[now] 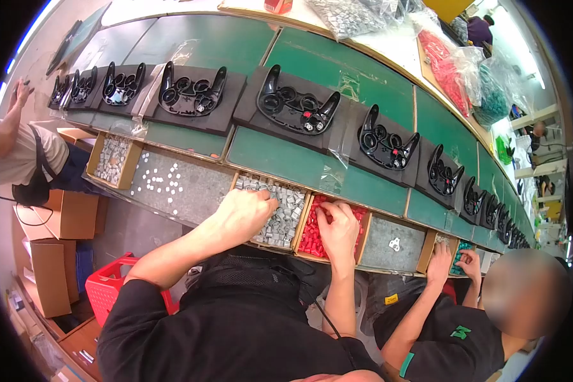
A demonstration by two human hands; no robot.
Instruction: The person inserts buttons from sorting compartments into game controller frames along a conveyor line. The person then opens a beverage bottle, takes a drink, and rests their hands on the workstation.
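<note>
**Two hands dipped into two neighbouring boxes of parts**

Nearest me, the worker's right hand [339, 229] reaches down into the red box [365, 239], thumb and forefinger bent towards each other over the red pieces [312, 243]. The left hand [251, 213] is over the box just left of it, its fingers drawn together above the grey pieces [288, 215]. I can't tell whether either hand pinches a piece; the fingers hide their own tips. The boxes stand side by side along the bench edge, I'd say so each hand has its own supply within easy reach. So the red pieces lie directly under the right fingertips, the grey ones under the left.

Right of the red box, a metal tray [382, 232] holds a white three-lobed piece [395, 244].

Beyond the red box, out of both hands' touch, a black controller shell [280, 105] rests hollow side up on a foam pad [245, 114], presumably to keep its recesses exposed and its gloss unscratched. Farther back are plastic bags of red parts [442, 67].
</note>
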